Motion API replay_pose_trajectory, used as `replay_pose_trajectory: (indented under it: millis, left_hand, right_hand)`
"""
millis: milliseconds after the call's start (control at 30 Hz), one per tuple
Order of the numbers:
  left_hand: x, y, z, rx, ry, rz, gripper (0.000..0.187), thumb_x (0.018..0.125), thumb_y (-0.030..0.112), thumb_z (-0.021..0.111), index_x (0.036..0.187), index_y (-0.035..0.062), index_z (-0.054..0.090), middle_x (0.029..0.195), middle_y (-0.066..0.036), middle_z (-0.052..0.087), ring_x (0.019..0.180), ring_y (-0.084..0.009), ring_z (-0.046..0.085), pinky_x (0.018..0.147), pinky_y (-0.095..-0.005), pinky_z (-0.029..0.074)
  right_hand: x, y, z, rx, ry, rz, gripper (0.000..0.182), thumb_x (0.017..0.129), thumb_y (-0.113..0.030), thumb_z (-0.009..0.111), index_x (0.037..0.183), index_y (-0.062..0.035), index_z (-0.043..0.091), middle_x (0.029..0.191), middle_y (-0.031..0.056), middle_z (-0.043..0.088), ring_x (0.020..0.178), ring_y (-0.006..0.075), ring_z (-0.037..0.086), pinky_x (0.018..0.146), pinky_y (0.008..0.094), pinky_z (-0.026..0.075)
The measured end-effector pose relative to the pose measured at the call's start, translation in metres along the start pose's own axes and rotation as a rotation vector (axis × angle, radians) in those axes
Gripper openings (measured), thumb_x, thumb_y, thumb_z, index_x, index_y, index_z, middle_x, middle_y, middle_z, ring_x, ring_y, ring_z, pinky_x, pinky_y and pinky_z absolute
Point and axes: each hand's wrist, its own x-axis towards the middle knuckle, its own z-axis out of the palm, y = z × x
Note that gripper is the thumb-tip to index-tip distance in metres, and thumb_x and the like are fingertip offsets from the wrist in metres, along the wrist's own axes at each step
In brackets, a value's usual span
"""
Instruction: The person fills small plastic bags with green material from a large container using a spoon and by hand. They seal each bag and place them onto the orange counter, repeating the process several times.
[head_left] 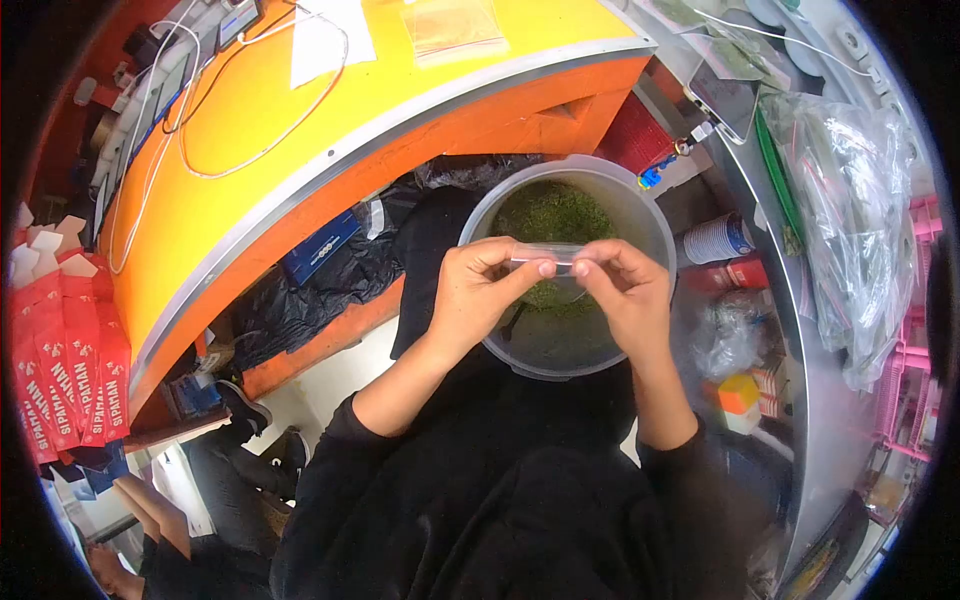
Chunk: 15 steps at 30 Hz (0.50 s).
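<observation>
My left hand [478, 285] and my right hand [628, 290] meet over a round translucent tub [655, 215]. Between thumbs and fingers, both pinch a small clear plastic piece [548, 253], held level; it looks like a little bag or sleeve, but its exact kind is hard to make out. Below it, chopped green leafy matter [560, 210] lies in the tub. A thin dark handle-like shape shows near the tub's lower left, partly hidden by my left hand.
A yellow table [240, 120] curves along the left, with cables, a white paper and a clear bag [455, 30]. Red packets [65, 360] stand at far left. Plastic bags [850, 220] lie on the right-hand surface, above stacked cups [718, 240]. Another person [215, 510] sits at lower left.
</observation>
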Motion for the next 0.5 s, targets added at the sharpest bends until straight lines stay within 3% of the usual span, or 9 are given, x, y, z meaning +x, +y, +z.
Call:
replay_pose_trajectory:
  millis: [133,233,367,500]
  left_hand:
    - [-0.001,-0.003,-0.002,-0.011,0.022,-0.008,0.007,0.082,0.003,0.066,0.085,-0.0029,0.068,0.081,-0.007,0.067,0.077,-0.0107,0.061,0.069,-0.0234,0.047]
    - [-0.001,-0.002,-0.002,0.081,-0.024,0.095,0.008,0.079,0.007,0.07,0.08,-0.0006,0.068,0.074,-0.005,0.066,0.069,-0.008,0.059,0.062,-0.0227,0.045]
    - [-0.002,0.006,-0.001,0.246,0.014,0.231,0.008,0.076,0.005,0.07,0.074,-0.0017,0.065,0.068,-0.008,0.063,0.064,-0.0126,0.059,0.059,-0.0251,0.045]
    - [-0.006,0.002,-0.003,0.264,0.043,0.345,0.006,0.075,0.003,0.069,0.074,-0.0012,0.065,0.068,-0.009,0.063,0.062,-0.0158,0.06,0.056,-0.0267,0.045]
  right_hand:
    - [-0.001,0.0,-0.006,-0.002,0.034,0.081,0.004,0.083,-0.002,0.065,0.085,0.0004,0.063,0.079,-0.0003,0.061,0.073,0.0048,0.055,0.066,0.0198,0.045]
    - [0.0,0.0,0.0,0.01,-0.036,-0.002,0.003,0.082,-0.001,0.065,0.084,0.0002,0.063,0.079,0.001,0.062,0.074,0.0058,0.056,0.067,0.021,0.045]
    - [0.001,0.003,-0.003,-0.121,-0.083,-0.068,0.003,0.08,-0.001,0.066,0.082,0.0004,0.063,0.079,0.0017,0.063,0.075,0.0064,0.056,0.067,0.022,0.045]
    - [0.004,0.003,0.005,-0.155,-0.172,-0.003,0.006,0.077,-0.001,0.065,0.082,0.0009,0.063,0.078,0.004,0.063,0.072,0.0079,0.058,0.065,0.0225,0.046]
